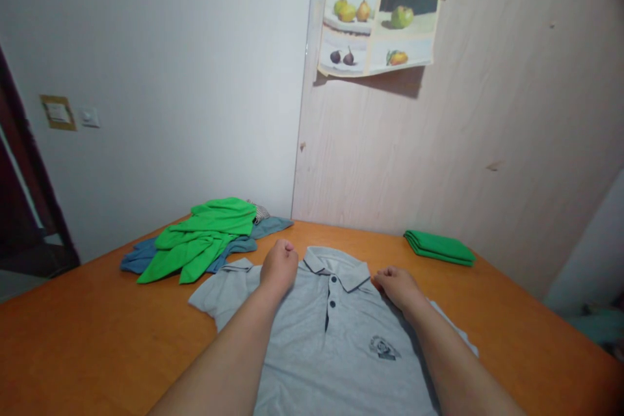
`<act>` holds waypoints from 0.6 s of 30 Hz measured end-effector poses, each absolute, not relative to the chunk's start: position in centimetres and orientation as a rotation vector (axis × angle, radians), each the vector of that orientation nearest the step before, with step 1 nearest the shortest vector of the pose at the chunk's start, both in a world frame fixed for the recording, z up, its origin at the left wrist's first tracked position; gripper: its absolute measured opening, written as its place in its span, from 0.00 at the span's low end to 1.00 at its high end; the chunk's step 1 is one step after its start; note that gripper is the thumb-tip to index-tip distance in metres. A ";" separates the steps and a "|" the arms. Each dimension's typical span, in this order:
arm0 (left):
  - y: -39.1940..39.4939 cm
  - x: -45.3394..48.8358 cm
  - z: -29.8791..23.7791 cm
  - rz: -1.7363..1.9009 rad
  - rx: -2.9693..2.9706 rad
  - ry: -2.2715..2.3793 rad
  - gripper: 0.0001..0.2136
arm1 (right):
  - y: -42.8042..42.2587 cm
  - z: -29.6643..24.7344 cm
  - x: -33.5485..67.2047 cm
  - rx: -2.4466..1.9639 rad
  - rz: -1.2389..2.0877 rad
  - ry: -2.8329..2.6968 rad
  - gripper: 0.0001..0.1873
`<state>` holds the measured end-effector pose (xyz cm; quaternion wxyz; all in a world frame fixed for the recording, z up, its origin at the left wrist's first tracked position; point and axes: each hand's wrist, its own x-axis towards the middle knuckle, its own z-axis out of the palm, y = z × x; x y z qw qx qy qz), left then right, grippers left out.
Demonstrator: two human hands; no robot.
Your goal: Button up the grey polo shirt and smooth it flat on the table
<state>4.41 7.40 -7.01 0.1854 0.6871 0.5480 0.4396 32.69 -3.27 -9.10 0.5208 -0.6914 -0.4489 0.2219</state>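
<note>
A grey polo shirt (336, 351) lies front side up on the orange table, its collar toward the wall. It has dark buttons at the neck and a dark printed badge on the chest. My left hand (280, 266) is closed at the shoulder just left of the collar, its fingertips mostly hidden behind the fist. On the other side of the collar, my right hand (397, 285) pinches the shirt's shoulder edge between thumb and fingers. The left sleeve in view spreads out flat, while my right forearm covers part of the other sleeve.
Rumpled bright green and blue clothes (209, 227) are heaped at the back left of the table (97, 331). A folded green garment (439, 248) sits at the back right. Behind the table rises a wall with a fruit picture sheet (377, 31) pinned up.
</note>
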 end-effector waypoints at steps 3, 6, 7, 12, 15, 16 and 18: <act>7.2 3.9 -6.3 1.100 2.010 1.681 0.03 | -3.1 -9.2 32.6 -1.776 0.528 -1.150 0.13; 6.7 3.7 -5.8 0.854 2.148 1.822 0.07 | -3.0 -9.2 32.2 -1.859 0.520 -1.218 0.13; 6.6 3.7 -5.8 0.801 2.171 1.837 0.08 | -3.0 -9.2 32.1 -1.878 0.519 -1.238 0.13; 6.5 3.6 -6.0 0.653 2.195 1.818 0.08 | -2.7 -9.2 31.2 -1.880 0.513 -1.295 0.09; 6.6 3.5 -5.9 0.613 2.198 1.759 0.07 | -2.6 -9.0 30.9 -1.850 0.490 -1.263 0.06; 6.6 3.5 -5.8 0.615 2.196 1.742 0.06 | -2.6 -8.8 30.9 -1.844 0.478 -1.238 0.05; 6.5 3.5 -5.5 0.661 2.191 1.723 0.05 | -2.7 -8.5 30.7 -1.834 0.456 -1.183 0.04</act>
